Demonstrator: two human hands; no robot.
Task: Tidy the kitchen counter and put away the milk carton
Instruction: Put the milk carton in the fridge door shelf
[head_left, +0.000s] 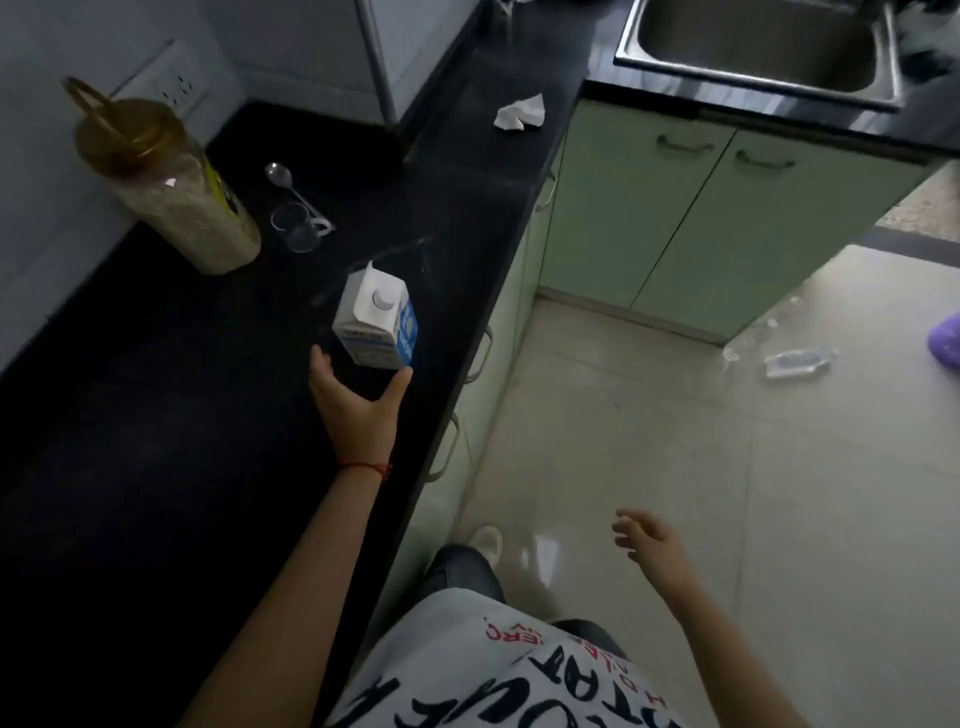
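Head view | your left hand (358, 405) spread, just short of upright capped milk carton (376, 325) | far left: lidded jar (171, 192) holding pale grains | right hand (649, 543) loosely spread over floor

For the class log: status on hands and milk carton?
Left hand open, at carton base. Right hand empty, open. Milk carton upright on counter. Path clear.

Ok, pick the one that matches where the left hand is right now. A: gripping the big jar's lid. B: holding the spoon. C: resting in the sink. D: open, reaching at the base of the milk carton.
D: the left hand is spread open at the base of the upright milk carton, not closed on it.
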